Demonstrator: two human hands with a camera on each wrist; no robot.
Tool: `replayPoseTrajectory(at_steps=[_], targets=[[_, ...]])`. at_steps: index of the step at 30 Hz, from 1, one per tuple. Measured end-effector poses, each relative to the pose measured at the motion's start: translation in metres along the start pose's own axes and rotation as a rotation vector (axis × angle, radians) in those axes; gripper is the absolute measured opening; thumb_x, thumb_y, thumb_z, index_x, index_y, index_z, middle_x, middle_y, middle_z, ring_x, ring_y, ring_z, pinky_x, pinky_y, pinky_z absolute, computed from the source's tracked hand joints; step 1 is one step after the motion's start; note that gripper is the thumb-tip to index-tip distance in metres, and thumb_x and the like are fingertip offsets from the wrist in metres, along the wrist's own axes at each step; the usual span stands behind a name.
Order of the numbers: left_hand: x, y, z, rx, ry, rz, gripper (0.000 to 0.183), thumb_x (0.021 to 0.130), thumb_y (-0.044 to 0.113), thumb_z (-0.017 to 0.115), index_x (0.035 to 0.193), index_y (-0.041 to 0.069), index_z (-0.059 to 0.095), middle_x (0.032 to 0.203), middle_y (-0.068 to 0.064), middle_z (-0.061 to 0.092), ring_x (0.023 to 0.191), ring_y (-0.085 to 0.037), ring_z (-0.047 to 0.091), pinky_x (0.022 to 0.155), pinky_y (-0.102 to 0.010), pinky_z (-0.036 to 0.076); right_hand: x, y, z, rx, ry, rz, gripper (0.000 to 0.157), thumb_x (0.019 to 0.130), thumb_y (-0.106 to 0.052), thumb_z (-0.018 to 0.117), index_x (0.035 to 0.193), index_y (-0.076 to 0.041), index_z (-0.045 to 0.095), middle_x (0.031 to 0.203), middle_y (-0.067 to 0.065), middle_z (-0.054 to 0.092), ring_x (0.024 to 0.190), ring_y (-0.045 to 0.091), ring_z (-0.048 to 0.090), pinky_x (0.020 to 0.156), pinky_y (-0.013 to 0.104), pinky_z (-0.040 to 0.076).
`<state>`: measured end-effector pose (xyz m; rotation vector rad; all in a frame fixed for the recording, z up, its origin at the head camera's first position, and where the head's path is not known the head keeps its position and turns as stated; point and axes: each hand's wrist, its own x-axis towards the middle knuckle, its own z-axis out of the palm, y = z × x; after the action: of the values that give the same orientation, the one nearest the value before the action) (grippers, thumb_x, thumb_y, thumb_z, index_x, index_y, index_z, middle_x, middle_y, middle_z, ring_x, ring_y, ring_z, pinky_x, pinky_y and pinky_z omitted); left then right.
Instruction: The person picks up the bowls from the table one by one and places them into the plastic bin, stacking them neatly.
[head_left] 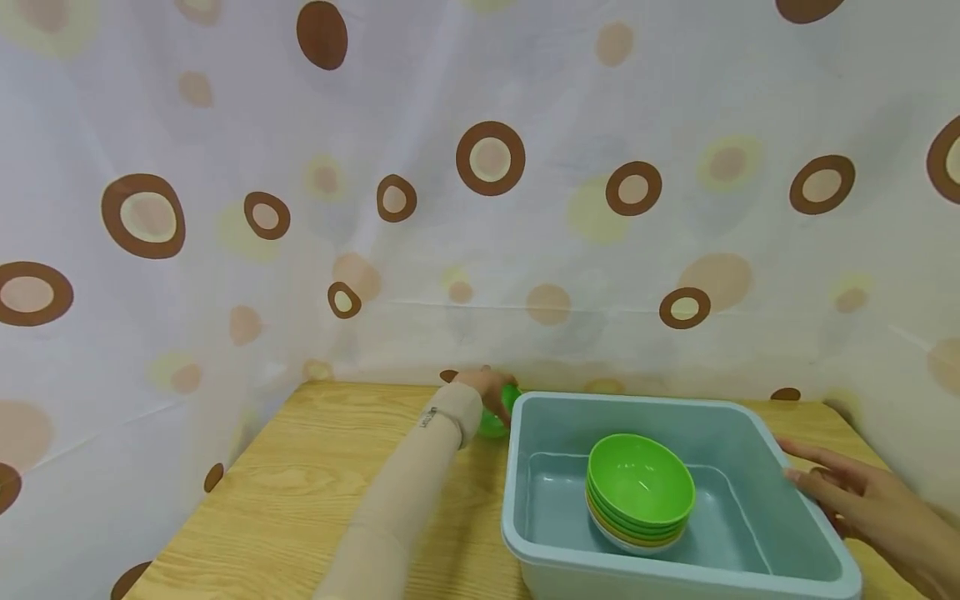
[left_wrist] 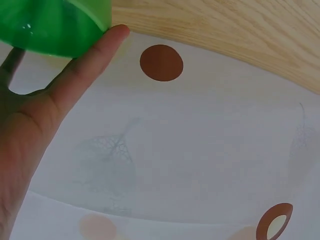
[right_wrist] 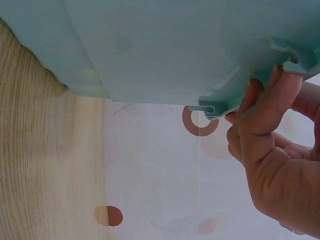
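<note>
Near the back edge of the table, my left hand (head_left: 486,388) reaches over a green bowl (head_left: 491,426), just left of a light blue plastic basin (head_left: 675,572). In the left wrist view the thumb and a finger spread around the glossy green bowl (left_wrist: 55,30), gripping it; the other fingers are largely hidden. My right hand (head_left: 862,498) holds the basin's right rim, with fingertips tucked under the lip in the right wrist view. Inside the basin stands a stack of nested bowls (head_left: 641,479), green on top, with yellow and white ones below.
The basin stands on a wood-grain table (head_left: 322,467). A white curtain (head_left: 420,275) with brown and beige circles hangs behind the table and along both sides. My left forearm, in a pale sleeve (head_left: 397,508), stretches across the table beside the basin.
</note>
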<state>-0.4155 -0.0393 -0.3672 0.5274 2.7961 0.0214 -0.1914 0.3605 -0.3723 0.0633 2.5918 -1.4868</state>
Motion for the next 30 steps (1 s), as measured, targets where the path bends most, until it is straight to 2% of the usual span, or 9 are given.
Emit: replayPoseTrajectory(at_steps=[6, 8, 12, 15, 18, 20, 24, 27, 30], targets=[[-0.008, 0.002, -0.012, 0.08, -0.009, -0.017, 0.08, 0.07, 0.052, 0.082, 0.141, 0.038, 0.047, 0.148, -0.007, 0.041, 0.131, -0.031, 0.042, 0.092, -0.066, 0.038, 0.002, 0.001, -0.001, 0.015, -0.008, -0.014, 0.072, 0.102, -0.035, 0.046, 0.151, 0.003, 0.01, 0.103, 0.003, 0.065, 0.081, 0.015, 0.062, 0.069, 0.036, 0.055], [-0.011, 0.001, -0.016, 0.118, -0.013, -0.004, 0.082, 0.069, 0.057, 0.08, 0.141, 0.039, 0.046, 0.146, -0.006, 0.043, 0.129, -0.03, 0.044, 0.093, -0.062, 0.04, 0.002, 0.002, 0.0, 0.013, -0.004, -0.016, 0.071, 0.102, -0.035, 0.047, 0.152, 0.001, 0.011, 0.1, 0.003, 0.065, 0.08, 0.016, 0.061, 0.069, 0.036, 0.055], [-0.017, -0.002, -0.026, 0.165, -0.022, 0.038, 0.082, 0.069, 0.061, 0.077, 0.142, 0.039, 0.044, 0.144, -0.006, 0.046, 0.127, -0.025, 0.046, 0.091, -0.044, 0.047, 0.002, 0.003, 0.0, 0.014, -0.009, -0.017, 0.071, 0.102, -0.035, 0.047, 0.152, 0.002, 0.011, 0.1, 0.004, 0.064, 0.08, 0.016, 0.061, 0.069, 0.036, 0.055], [-0.023, -0.004, -0.035, 0.141, -0.019, 0.046, 0.081, 0.07, 0.058, 0.077, 0.141, 0.038, 0.045, 0.145, -0.008, 0.044, 0.124, -0.026, 0.047, 0.09, -0.042, 0.047, 0.002, 0.004, -0.001, 0.018, -0.01, -0.012, 0.07, 0.102, -0.035, 0.047, 0.153, -0.002, 0.011, 0.1, 0.005, 0.063, 0.081, 0.015, 0.061, 0.07, 0.036, 0.055], [-0.03, -0.003, -0.045, 0.122, -0.018, 0.056, 0.081, 0.07, 0.057, 0.078, 0.142, 0.038, 0.044, 0.146, -0.01, 0.041, 0.121, -0.029, 0.049, 0.089, -0.045, 0.047, 0.001, 0.005, -0.002, 0.022, -0.008, -0.006, 0.068, 0.102, -0.036, 0.047, 0.154, -0.013, 0.011, 0.097, 0.005, 0.062, 0.081, 0.015, 0.06, 0.07, 0.035, 0.055], [-0.033, -0.004, -0.051, 0.122, -0.011, 0.067, 0.081, 0.071, 0.057, 0.078, 0.142, 0.039, 0.043, 0.145, -0.009, 0.043, 0.117, -0.028, 0.05, 0.089, -0.046, 0.047, 0.001, 0.006, -0.002, 0.028, -0.01, -0.011, 0.061, 0.102, -0.035, 0.047, 0.153, -0.029, 0.015, 0.097, 0.005, 0.062, 0.081, 0.015, 0.061, 0.07, 0.035, 0.055], [-0.041, -0.004, -0.064, 0.129, 0.002, 0.099, 0.082, 0.073, 0.055, 0.077, 0.144, 0.039, 0.041, 0.143, -0.009, 0.042, 0.116, -0.027, 0.05, 0.09, -0.048, 0.045, 0.002, 0.008, -0.002, 0.051, -0.009, -0.025, 0.04, 0.102, -0.033, 0.048, 0.13, -0.056, 0.033, 0.095, 0.004, 0.063, 0.081, 0.015, 0.062, 0.069, 0.036, 0.055], [-0.046, -0.002, -0.074, 0.125, 0.008, 0.12, 0.082, 0.074, 0.053, 0.077, 0.145, 0.037, 0.04, 0.149, -0.015, 0.035, 0.121, -0.031, 0.047, 0.093, -0.051, 0.043, 0.002, 0.008, -0.002, 0.06, -0.01, -0.028, 0.036, 0.102, -0.032, 0.049, 0.122, -0.059, 0.037, 0.095, 0.004, 0.063, 0.081, 0.015, 0.062, 0.069, 0.036, 0.055], [-0.052, 0.001, -0.082, 0.119, 0.017, 0.131, 0.084, 0.073, 0.051, 0.079, 0.146, 0.036, 0.039, 0.152, -0.02, 0.028, 0.122, -0.035, 0.047, 0.094, -0.052, 0.043, 0.003, 0.009, -0.002, 0.06, -0.012, -0.026, 0.045, 0.102, -0.032, 0.048, 0.137, -0.053, 0.029, 0.097, 0.003, 0.063, 0.082, 0.015, 0.062, 0.07, 0.036, 0.055]])
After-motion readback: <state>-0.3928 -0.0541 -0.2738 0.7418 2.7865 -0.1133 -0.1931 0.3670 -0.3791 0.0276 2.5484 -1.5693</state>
